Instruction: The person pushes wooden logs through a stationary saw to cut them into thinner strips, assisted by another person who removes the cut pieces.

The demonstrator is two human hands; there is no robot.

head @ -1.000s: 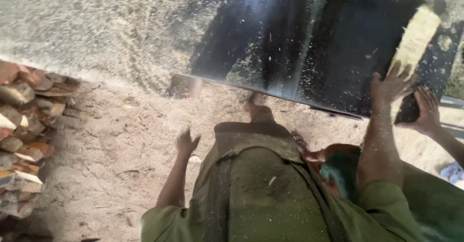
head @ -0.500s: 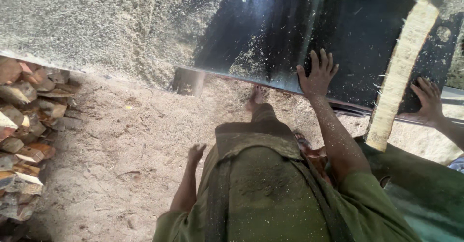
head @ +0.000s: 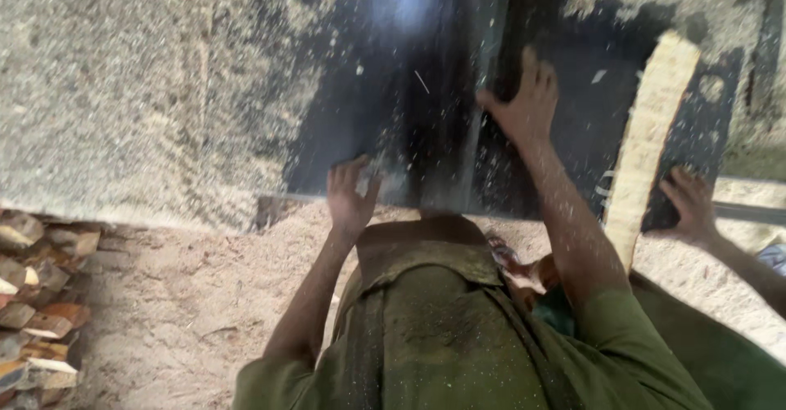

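Note:
My right hand lies flat with spread fingers on a black, sawdust-strewn machine table, near a dark groove that runs across it. At the table's near edge my left hand rests with its fingers apart and nothing in it. A long pale wooden strip lies on the table to the right. Another person's hand touches that strip's near end from the right side.
Thick sawdust covers the table's left part and the ground. A stack of cut wood pieces sits at the lower left. The other person's green-clothed body is close on my right.
My left hand has risen from beside my body to the table's edge. My right hand has slid further onto the table. The wooden strip has shifted slightly under the other person's hand.

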